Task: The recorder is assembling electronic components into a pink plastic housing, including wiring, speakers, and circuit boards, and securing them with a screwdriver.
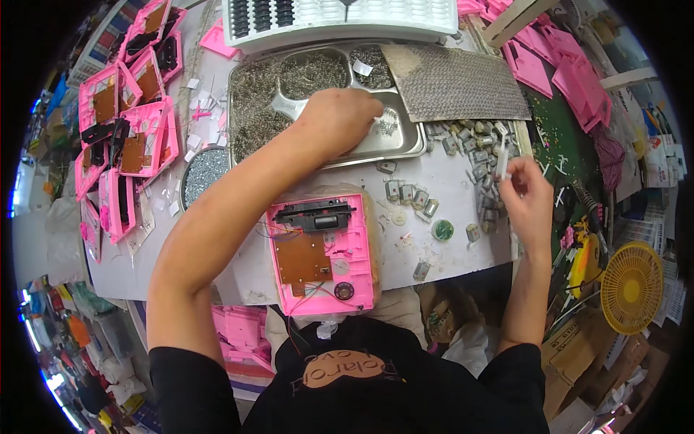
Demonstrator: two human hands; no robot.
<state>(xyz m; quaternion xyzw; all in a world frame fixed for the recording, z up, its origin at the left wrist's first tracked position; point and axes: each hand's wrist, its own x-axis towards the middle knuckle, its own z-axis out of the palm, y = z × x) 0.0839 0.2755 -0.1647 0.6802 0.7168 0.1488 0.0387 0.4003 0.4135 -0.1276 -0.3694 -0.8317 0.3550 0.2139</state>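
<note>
We've got a slim white piece (502,158), straight and smooth-looking, up over the right side of the bench. Our right hand (528,194) has it pinched between thumb and finger, other fingers curled in. Our left hand (338,121) is in at the steel tray (413,150), fingers bunched narrow over the lower-right compartment; can't tell if they grip anything. A few small metal parts (388,124) sit on the bare steel there. Tray is shiny, round-cornered and divided; its other compartments are heaped with fine, wiry-looking bits.

A grey, bumpy-textured sheet (463,83) overlaps the tray's right side. Below it we have loose boxy metal motors (402,193), dull silver, strewn and partly piled, plus a round green piece (442,230).

Nearest us lies an open pink plastic housing (356,271), ribbed inside: flat brown board (303,260), long black module (314,215), round black part (344,291), thin wires.

Left of the tray, a round dish of grey granules (207,173); beyond it, stacked pink housings (155,119). Far right, a yellow slatted fan guard (632,287).
</note>
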